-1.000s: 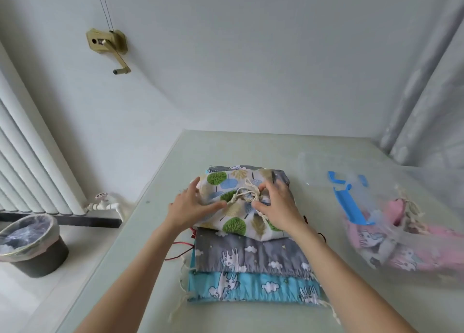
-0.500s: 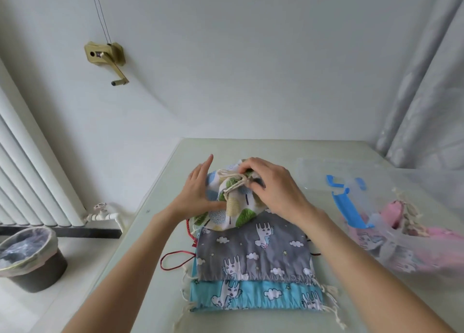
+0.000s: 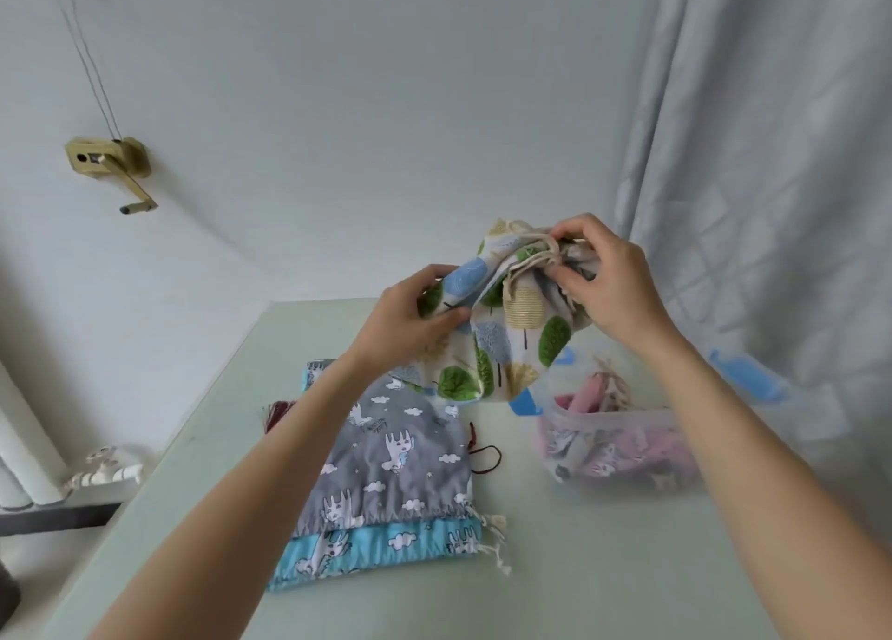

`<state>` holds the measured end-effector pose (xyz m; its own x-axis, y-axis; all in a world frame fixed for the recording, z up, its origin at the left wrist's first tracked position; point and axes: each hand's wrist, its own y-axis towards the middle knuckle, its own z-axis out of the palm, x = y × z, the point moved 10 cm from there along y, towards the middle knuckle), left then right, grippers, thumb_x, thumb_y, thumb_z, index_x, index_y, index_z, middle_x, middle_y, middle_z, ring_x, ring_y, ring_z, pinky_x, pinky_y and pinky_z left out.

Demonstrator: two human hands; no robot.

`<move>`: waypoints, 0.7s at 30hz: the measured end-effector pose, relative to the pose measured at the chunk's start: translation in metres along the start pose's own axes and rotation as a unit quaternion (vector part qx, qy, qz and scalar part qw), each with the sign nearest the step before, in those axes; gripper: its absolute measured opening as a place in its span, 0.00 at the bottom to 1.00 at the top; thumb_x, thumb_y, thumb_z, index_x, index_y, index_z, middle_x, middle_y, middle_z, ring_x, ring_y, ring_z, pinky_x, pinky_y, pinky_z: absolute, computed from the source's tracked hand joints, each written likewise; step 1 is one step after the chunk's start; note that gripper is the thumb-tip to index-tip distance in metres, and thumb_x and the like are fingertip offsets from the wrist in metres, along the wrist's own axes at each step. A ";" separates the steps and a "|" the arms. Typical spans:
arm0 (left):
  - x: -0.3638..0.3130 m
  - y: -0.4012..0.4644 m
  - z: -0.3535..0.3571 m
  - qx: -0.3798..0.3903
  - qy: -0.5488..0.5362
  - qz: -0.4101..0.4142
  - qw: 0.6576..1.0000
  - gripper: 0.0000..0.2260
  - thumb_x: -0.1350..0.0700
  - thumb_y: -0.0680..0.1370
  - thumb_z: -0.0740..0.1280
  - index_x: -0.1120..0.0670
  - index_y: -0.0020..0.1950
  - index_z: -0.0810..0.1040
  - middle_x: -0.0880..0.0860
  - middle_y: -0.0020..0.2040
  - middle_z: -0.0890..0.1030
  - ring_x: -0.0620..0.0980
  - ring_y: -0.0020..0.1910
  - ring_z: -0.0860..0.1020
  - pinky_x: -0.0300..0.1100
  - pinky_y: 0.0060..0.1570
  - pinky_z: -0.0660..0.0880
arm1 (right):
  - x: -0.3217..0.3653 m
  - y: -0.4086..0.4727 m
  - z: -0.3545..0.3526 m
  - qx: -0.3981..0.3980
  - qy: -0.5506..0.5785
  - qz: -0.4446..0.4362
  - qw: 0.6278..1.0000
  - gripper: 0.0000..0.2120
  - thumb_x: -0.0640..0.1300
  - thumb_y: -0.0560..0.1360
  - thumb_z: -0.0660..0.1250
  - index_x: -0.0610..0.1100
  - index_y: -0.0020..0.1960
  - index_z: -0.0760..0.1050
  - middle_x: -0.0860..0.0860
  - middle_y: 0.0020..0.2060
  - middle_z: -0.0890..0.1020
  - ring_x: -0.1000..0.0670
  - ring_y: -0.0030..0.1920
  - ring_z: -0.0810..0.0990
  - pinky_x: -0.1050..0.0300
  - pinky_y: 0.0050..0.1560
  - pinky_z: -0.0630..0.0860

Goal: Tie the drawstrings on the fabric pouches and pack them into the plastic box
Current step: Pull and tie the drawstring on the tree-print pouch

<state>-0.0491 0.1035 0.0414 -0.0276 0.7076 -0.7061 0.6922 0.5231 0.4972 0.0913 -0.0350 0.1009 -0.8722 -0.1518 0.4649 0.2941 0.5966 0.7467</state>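
We hold the tree-print pouch (image 3: 502, 330) in the air, above the plastic box (image 3: 613, 439) and just behind its near rim. It looks light, soft and floppy, so the cinched neck with its drawstring (image 3: 536, 253) seems the surest hold. Our right hand (image 3: 603, 282) pinches that gathered neck with curled fingers; our left hand (image 3: 410, 316) grips the pouch's loose side.

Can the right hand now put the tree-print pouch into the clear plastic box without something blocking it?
Probably yes. The right hand holds the white tree-print fabric pouch just above the open clear plastic box; nothing lies between.
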 end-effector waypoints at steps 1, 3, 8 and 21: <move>-0.011 0.008 0.012 -0.012 0.007 0.010 1.000 0.15 0.54 0.75 0.70 0.47 0.60 0.74 0.47 0.49 0.82 0.46 0.47 0.80 0.46 0.50 0.77 | -0.012 -0.002 -0.014 -0.005 -0.011 0.011 1.000 0.11 0.37 0.72 0.70 0.42 0.53 0.75 0.55 0.47 0.80 0.55 0.48 0.78 0.69 0.50 0.71; -0.035 0.025 0.048 -0.014 0.019 0.023 0.999 0.15 0.54 0.77 0.66 0.47 0.63 0.71 0.46 0.42 0.80 0.46 0.40 0.78 0.44 0.44 0.75 | -0.036 -0.006 -0.046 -0.017 -0.041 0.030 0.999 0.12 0.37 0.72 0.70 0.43 0.54 0.74 0.56 0.47 0.79 0.55 0.49 0.77 0.70 0.47 0.69; -0.064 0.055 0.125 -0.007 0.094 0.027 0.995 0.19 0.58 0.80 0.57 0.45 0.70 0.64 0.52 0.39 0.72 0.55 0.38 0.71 0.43 0.37 0.64 | -0.097 -0.013 -0.090 0.003 -0.130 0.063 0.990 0.13 0.38 0.71 0.71 0.44 0.54 0.74 0.52 0.50 0.79 0.48 0.52 0.75 0.57 0.50 0.70; -0.044 0.035 0.173 0.171 0.286 -0.028 0.942 0.18 0.41 0.74 0.65 0.48 0.59 0.78 0.48 0.48 0.81 0.48 0.46 0.78 0.41 0.47 0.75 | -0.169 -0.061 -0.087 0.221 -0.164 0.105 0.956 0.12 0.35 0.74 0.67 0.51 0.49 0.77 0.56 0.45 0.79 0.58 0.41 0.77 0.62 0.43 0.74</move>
<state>0.1015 0.0082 0.0029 -0.3871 0.8753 -0.2900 0.8677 0.4522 0.2065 0.2546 -0.1141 0.0180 -0.9086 0.2196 0.3552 0.3461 0.8720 0.3462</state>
